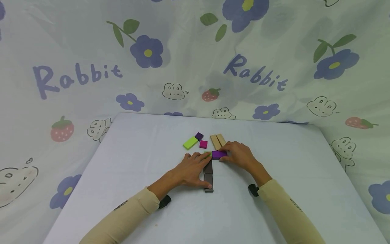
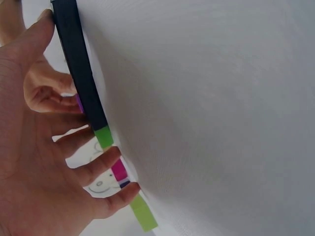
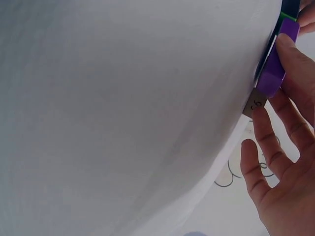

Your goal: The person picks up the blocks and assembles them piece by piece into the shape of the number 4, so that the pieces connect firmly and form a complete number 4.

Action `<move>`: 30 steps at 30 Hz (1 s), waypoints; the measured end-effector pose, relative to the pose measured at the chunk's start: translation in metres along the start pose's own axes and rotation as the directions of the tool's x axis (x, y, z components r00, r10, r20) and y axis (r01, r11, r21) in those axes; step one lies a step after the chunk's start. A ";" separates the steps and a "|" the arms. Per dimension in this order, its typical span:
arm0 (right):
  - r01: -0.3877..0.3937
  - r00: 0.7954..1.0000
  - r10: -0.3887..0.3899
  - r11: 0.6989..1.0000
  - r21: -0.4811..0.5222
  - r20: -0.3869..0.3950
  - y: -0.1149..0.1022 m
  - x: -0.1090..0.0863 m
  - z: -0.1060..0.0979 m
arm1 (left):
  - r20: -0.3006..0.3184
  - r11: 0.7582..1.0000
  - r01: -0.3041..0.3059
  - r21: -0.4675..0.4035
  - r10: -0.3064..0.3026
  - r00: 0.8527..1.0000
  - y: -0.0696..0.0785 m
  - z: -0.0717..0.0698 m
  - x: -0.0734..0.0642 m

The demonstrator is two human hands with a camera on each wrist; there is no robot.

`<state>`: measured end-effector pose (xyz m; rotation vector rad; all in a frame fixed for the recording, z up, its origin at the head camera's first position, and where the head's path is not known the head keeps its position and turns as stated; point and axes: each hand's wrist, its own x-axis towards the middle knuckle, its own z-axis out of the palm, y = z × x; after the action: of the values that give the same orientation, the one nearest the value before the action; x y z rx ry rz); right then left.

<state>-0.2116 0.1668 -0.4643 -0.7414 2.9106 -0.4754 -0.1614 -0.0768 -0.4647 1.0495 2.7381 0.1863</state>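
Note:
Two dark grey blocks point(image 1: 208, 181) lie end to end in a line on the white table, with a small green block point(image 2: 104, 136) at their far end. My left hand point(image 1: 189, 170) spreads over this line, its thumb touching the near block and its fingers reaching to the green one. Between the thumb and fingers of my right hand point(image 1: 239, 154), a purple block point(image 1: 217, 155) is pinched, lying crosswise beside the green block. In the right wrist view the thumb presses on the side of the purple block point(image 3: 278, 64).
Behind the hands lie a lime block point(image 1: 190, 143), a dark purple cube point(image 1: 199, 136) and a magenta block point(image 1: 203, 144). Two plain wooden blocks point(image 1: 215, 142) sit side by side just beyond the right hand's fingers. A patterned curtain point(image 1: 189, 67) hangs behind the table point(image 1: 152, 142).

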 end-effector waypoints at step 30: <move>0.028 0.999 -0.031 0.994 -0.106 -0.021 -0.003 0.002 0.005 | -0.001 1.000 0.007 0.004 -0.007 1.000 0.001 0.000 -0.001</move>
<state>-0.2113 0.1621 -0.4679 -0.7984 2.9691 -0.3362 -0.1601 -0.0770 -0.4644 1.0402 2.7435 0.1805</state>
